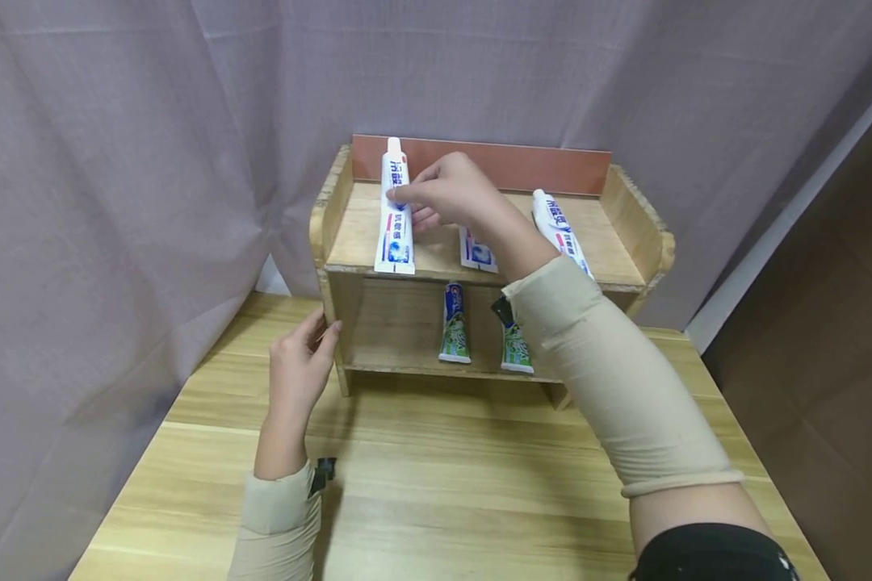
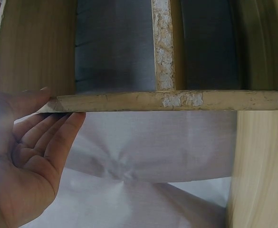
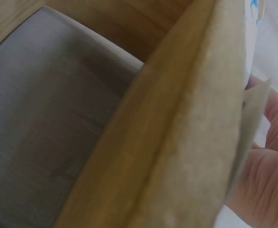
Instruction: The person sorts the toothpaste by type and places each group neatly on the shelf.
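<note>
My right hand (image 1: 446,194) pinches a white toothpaste tube (image 1: 396,214) with blue lettering at the left end of the upper shelf, thumb across its front. The tube's cap points up and back, and its flat end lies at the shelf's front edge. Beside it lies a second white tube (image 1: 478,252), mostly hidden behind my hand and forearm. A third white tube (image 1: 555,222) lies farther right. My left hand (image 1: 301,359) grips the left side panel of the wooden rack (image 1: 327,214); in the left wrist view, the thumb and fingers (image 2: 65,135) are on opposite faces of the panel edge.
On the lower shelf lie two smaller green-and-blue toothpaste tubes, one in the middle (image 1: 454,327) and one to the right (image 1: 516,351), partly covered by my right sleeve (image 1: 618,379). The rack stands on a wood-grain table (image 1: 436,468) before a grey curtain (image 1: 153,161).
</note>
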The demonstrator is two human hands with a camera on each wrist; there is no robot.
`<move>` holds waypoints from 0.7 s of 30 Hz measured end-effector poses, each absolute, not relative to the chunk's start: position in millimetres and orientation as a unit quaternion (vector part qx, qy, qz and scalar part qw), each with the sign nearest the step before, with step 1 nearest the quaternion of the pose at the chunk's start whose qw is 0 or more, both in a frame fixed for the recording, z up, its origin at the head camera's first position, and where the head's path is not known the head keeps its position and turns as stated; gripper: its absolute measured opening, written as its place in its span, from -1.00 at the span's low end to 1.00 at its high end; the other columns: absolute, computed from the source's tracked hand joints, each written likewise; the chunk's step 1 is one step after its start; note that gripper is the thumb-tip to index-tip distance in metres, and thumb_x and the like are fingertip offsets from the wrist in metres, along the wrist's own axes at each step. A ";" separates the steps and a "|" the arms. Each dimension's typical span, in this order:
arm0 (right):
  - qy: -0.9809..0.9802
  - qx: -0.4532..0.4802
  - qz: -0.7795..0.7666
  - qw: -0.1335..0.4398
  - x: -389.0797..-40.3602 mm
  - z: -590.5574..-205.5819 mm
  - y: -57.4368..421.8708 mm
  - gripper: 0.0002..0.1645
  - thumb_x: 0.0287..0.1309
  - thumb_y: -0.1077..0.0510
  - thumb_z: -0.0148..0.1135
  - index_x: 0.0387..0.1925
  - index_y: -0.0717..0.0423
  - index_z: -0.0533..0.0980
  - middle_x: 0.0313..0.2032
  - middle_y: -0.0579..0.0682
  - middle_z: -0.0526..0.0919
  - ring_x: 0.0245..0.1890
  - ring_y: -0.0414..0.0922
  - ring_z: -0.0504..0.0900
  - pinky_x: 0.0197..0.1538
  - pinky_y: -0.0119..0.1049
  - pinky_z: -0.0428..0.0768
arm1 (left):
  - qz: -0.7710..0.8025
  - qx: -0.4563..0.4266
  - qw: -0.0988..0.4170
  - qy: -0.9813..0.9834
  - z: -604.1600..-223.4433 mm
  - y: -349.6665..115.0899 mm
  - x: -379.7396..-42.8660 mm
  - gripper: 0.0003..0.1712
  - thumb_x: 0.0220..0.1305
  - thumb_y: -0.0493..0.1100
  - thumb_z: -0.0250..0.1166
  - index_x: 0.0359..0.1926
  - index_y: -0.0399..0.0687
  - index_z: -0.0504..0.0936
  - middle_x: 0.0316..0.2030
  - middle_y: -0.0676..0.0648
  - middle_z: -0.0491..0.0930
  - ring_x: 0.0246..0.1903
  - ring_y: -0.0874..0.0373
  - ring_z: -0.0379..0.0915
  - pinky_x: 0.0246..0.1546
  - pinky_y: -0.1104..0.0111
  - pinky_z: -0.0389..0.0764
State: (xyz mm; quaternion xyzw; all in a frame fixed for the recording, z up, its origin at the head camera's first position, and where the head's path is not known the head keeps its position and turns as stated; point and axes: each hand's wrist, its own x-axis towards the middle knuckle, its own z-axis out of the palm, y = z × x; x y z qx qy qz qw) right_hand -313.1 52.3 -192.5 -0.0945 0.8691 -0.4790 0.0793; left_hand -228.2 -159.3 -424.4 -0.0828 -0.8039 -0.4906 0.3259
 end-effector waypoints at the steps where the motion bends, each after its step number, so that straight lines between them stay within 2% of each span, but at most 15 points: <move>1: 0.868 -0.090 -0.481 0.082 -314.4 -192.6 51.8 -0.59 0.18 -0.01 0.47 -0.14 0.24 0.64 -0.26 0.09 0.76 -0.30 -0.06 0.78 -0.18 -0.25 0.81 | -0.491 -0.083 0.325 -0.804 -424.1 -159.3 -227.9 -0.63 0.35 -0.25 0.35 0.15 -0.22 0.65 -0.04 -0.26 0.69 -0.08 -0.08 0.70 -0.12 0.41 0.73; 14: 0.864 -0.044 -0.490 0.105 -327.7 -192.3 52.6 -0.54 0.20 0.02 0.46 -0.02 0.25 0.60 -0.20 0.11 0.75 -0.29 -0.04 0.79 -0.18 -0.28 0.81 | -0.489 -0.083 0.324 -0.805 -422.6 -159.2 -226.2 -0.62 0.35 -0.26 0.35 0.16 -0.24 0.64 -0.03 -0.28 0.68 -0.07 -0.08 0.70 -0.12 0.41 0.73; 21: 0.873 -0.043 -0.475 0.105 -333.8 -197.2 50.2 -0.49 0.18 0.02 0.48 0.03 0.28 0.59 -0.23 0.13 0.76 -0.31 -0.05 0.79 -0.23 -0.30 0.81 | -0.489 -0.081 0.323 -0.806 -422.3 -159.5 -225.5 -0.62 0.35 -0.26 0.35 0.16 -0.25 0.64 -0.03 -0.29 0.68 -0.07 -0.09 0.70 -0.12 0.43 0.72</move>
